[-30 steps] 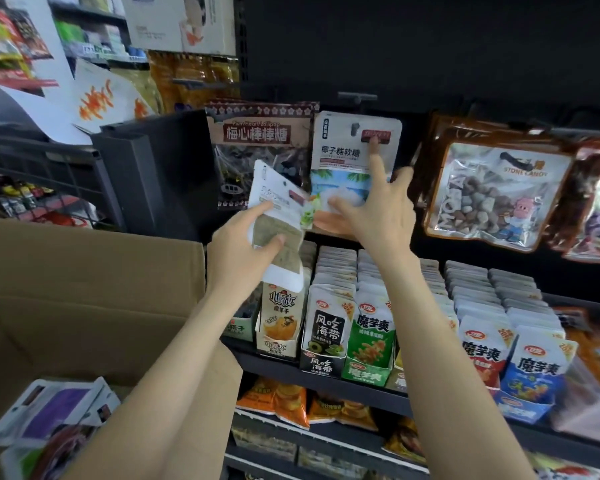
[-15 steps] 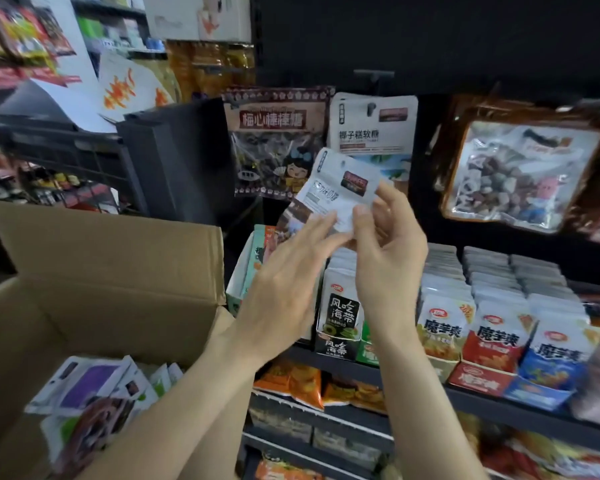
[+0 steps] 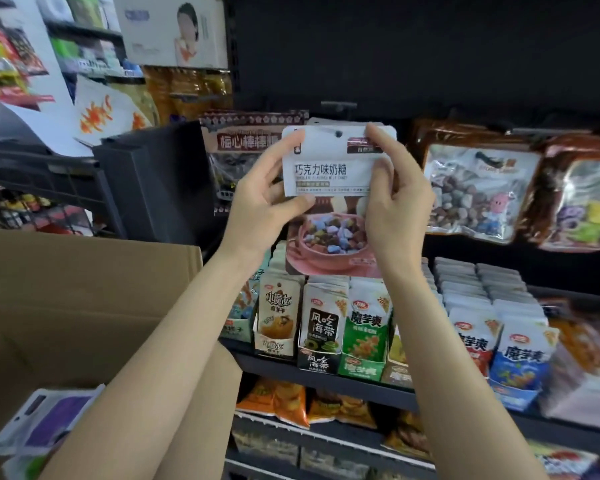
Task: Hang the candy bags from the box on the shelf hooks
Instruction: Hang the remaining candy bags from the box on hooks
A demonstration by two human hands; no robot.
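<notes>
A shop aisle, dark backboard behind the shelf (image 3: pixel 326 379), which carries rows of small snack packets, with larger bags hanging from hooks above. Low on the left stands the open cardboard box (image 3: pixel 84 299), and a purple-and-white candy bag (image 3: pixel 45 420) lies inside it waiting its turn. A second ago the left hand alone held a bag, tilted and back-side out, while the right hand pressed on a white bag already on the hook; half a second ago both hands were turning the bag over. Now the chocolate milk candy bag (image 3: pixel 329 168) is upright, front facing out, raised in front of the white bag (image 3: pixel 347 122) hanging behind it. The left hand (image 3: pixel 260 206) pinches its left edge, thumb across the front, and the right hand (image 3: pixel 395 199) pinches the right edge near the top corner. The punched hole (image 3: pixel 338 134) at the top centre looks about level with the hook (image 3: pixel 338 106), of which only the front bracket shows above; whether the tip has entered the hole cannot be told. By my reading the bag is oriented and lined up, so what remains is pushing it back onto the hook and letting go, and the box is not yet empty.
</notes>
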